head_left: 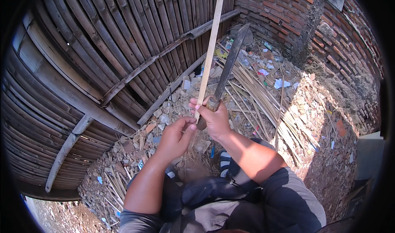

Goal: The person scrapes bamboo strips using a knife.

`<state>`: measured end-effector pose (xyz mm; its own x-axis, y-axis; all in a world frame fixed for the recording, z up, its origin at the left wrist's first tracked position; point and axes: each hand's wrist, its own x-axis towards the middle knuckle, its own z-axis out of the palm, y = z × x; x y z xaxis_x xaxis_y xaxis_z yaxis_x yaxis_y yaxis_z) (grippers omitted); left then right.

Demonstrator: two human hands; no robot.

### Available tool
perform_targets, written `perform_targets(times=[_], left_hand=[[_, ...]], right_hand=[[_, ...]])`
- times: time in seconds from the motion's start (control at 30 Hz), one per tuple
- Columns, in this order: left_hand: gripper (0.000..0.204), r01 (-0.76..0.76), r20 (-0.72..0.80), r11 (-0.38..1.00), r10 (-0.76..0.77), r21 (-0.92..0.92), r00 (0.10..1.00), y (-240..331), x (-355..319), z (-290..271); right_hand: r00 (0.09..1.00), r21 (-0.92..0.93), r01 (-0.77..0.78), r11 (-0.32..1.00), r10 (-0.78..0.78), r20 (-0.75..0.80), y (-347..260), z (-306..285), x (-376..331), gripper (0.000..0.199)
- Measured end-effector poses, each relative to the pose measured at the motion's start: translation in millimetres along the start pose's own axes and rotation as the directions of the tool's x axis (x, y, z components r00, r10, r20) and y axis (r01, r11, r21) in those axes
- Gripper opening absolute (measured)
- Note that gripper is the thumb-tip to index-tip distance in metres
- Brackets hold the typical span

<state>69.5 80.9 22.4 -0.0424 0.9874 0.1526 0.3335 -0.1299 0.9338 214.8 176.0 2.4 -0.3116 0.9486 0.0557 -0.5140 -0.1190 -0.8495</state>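
Note:
My right hand (214, 119) is closed round the wooden handle of a machete (231, 62), its long dark blade pointing up and away. The same hand's thumb and fingers also rest against a long pale bamboo strip (210, 50), which runs upward beside the blade to the top of the view. At the strip's lower end, my left hand (180, 135) is closed, with thumb and fingertips pinching it. A dark wooden piece (201, 124) shows just under the hands; whether it is the handle's butt or a separate block I cannot tell.
Several loose bamboo strips (257, 95) lie heaped ahead to the right, with a smaller bundle (116, 185) at the lower left. A bamboo slat wall (135, 35) rises on the left, a brick wall (284, 17) at the far right. Rubble and litter cover the ground (321, 138).

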Motion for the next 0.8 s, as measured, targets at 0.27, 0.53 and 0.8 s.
perform_targets(times=[0.27, 0.53, 0.8], left_hand=[[0.030, 0.205, -0.061, 0.971, -0.199, 0.127, 0.978, 13.2, 2.8, 3.4], [0.024, 0.154, 0.046, 0.986, -0.151, -0.071, 0.987, -8.9, 5.0, 7.6], [0.029, 0.346, 0.403, 0.930, -0.271, -0.127, 0.874, -23.4, -1.5, -29.7]], right_hand=[[0.993, 0.036, -0.077, 0.996, 0.074, 0.088, 3.3, 6.9, -14.7, 0.014], [0.990, -0.055, -0.025, 0.998, 0.032, 0.138, 0.2, -7.4, -15.5, 0.014], [0.986, -0.357, 0.145, 0.923, -0.103, 0.135, -10.6, -21.0, 2.3, 0.016]])
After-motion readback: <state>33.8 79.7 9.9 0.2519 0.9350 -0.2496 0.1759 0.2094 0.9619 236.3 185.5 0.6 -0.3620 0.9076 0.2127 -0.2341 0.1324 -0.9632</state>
